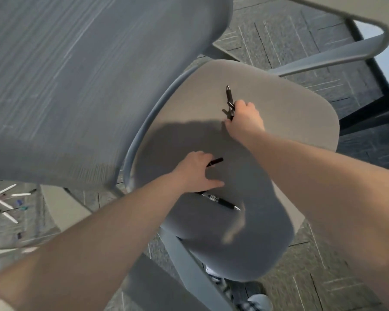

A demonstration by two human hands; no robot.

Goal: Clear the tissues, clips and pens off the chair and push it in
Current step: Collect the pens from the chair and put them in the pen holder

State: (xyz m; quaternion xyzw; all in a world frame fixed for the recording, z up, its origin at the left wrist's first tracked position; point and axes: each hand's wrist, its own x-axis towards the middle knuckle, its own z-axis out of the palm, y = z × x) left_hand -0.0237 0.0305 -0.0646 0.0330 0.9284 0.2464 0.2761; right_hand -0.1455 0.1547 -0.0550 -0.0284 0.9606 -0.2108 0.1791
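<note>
Black pens (230, 100) in both hands

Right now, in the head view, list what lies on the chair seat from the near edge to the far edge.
Near to far on the seat: black pen lying loose, left hand closing on a second dark pen, right hand gripping a bundle of pens.
</note>
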